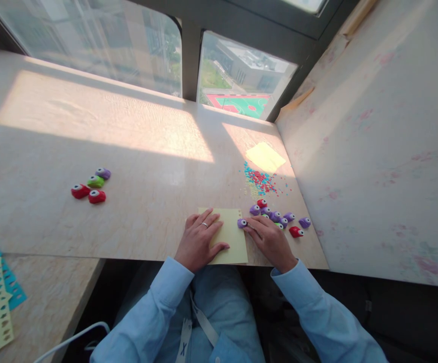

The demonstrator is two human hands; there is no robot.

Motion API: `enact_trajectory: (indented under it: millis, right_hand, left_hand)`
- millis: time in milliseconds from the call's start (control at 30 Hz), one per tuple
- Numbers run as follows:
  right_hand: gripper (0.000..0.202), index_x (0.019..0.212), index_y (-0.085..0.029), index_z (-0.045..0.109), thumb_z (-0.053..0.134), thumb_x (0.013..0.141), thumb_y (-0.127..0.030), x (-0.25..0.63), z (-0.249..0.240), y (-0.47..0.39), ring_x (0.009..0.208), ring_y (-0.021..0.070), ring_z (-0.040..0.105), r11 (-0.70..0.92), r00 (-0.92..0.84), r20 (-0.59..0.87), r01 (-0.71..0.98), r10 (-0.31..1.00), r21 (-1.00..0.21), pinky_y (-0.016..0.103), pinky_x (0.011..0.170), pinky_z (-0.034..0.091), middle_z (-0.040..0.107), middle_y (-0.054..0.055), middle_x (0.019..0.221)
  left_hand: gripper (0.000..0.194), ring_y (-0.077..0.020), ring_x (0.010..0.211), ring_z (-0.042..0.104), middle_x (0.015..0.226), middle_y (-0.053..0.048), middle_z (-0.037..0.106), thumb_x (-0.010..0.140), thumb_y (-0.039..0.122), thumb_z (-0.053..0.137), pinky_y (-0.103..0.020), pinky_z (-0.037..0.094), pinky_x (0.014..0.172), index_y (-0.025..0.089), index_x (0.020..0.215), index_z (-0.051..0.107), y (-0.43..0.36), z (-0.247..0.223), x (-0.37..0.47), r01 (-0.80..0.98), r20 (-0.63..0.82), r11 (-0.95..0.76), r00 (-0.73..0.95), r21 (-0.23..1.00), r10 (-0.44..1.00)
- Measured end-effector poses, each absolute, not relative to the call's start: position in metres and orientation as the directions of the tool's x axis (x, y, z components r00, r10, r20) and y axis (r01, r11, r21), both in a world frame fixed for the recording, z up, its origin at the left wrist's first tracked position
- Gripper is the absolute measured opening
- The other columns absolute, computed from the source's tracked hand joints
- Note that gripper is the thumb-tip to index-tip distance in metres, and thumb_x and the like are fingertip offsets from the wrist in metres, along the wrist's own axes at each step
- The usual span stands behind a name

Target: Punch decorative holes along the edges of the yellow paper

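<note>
The blue sleeves [143,322] lie nearest my camera, at lower centre. Just right of centre, I see the right hand [271,239] with its fingers clamped on the purple punch [241,223], at the right edge of the paper [237,247]. The left hand [200,237] presses the sheet, fingers slightly apart. I judge the punch light, stiff, smooth, best pinched by its body; the paper seems easily creased.

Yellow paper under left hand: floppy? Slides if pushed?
The yellow paper is probably floppy, since it looks thin. It may slide easily on the smooth-looking table, though the left hand resting on it should resist that.
</note>
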State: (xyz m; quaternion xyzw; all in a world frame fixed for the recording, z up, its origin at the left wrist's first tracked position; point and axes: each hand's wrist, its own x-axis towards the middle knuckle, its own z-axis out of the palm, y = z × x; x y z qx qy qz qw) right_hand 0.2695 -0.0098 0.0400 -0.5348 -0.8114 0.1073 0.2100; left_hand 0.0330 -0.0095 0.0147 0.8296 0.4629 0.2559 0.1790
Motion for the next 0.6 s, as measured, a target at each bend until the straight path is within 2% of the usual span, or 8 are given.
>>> enact_trajectory:
  millis: [200, 333, 467, 600]
  right_hand:
    - [0.023, 0.109, -0.021, 0.069, 0.054, 0.094, -0.031, 0.269, 0.044, -0.01, 0.096, 0.024, 0.065, 0.365, -0.294, 0.217, 0.786, 0.931, -0.5, 0.037, 0.085, 0.053, 0.069, 0.009, 0.102]
    - [0.023, 0.099, -0.02, 0.068, 0.053, 0.094, -0.036, 0.267, 0.055, -0.009, 0.088, 0.0222, 0.065, 0.256, -0.187, 0.175, 0.75, 0.967, -0.61, 0.035, 0.079, 0.053, 0.07, 0.009, 0.097]
    - [0.024, 0.087, -0.019, 0.062, 0.054, 0.091, -0.041, 0.263, 0.065, 0.0, 0.065, 0.0159, 0.06, 0.042, -0.093, -0.03, 0.684, 0.995, -0.728, 0.028, 0.061, 0.049, 0.067, 0.004, 0.079]
    - [0.025, 0.08, -0.02, 0.052, 0.057, 0.085, -0.043, 0.261, 0.065, 0.016, 0.045, 0.0099, 0.051, -0.149, -0.11, -0.261, 0.589, 0.959, -0.794, 0.022, 0.044, 0.04, 0.058, -0.003, 0.063]
  left_hand:
    - [0.051, -0.0329, 0.133, 0.045, 0.13, -0.012, 0.062, 0.08, 0.053, 0.067, -0.049, 0.033, 0.104, 0.021, 0.12, 0.063, -0.01, 0.013, 0.033, 0.675, 0.27, -0.509, 0.434, 0.534, 0.86]
    - [0.05, -0.033, 0.133, 0.044, 0.131, -0.012, 0.061, 0.08, 0.052, 0.068, -0.05, 0.033, 0.104, 0.021, 0.12, 0.064, -0.009, 0.013, 0.033, 0.676, 0.268, -0.512, 0.439, 0.53, 0.857]
    - [0.049, -0.0328, 0.132, 0.045, 0.132, -0.011, 0.061, 0.08, 0.052, 0.068, -0.051, 0.033, 0.104, 0.022, 0.119, 0.064, -0.009, 0.014, 0.033, 0.684, 0.265, -0.511, 0.439, 0.521, 0.859]
    - [0.05, -0.0324, 0.131, 0.046, 0.131, -0.011, 0.062, 0.079, 0.052, 0.069, -0.051, 0.034, 0.103, 0.022, 0.118, 0.065, -0.009, 0.014, 0.034, 0.681, 0.275, -0.515, 0.437, 0.52, 0.856]
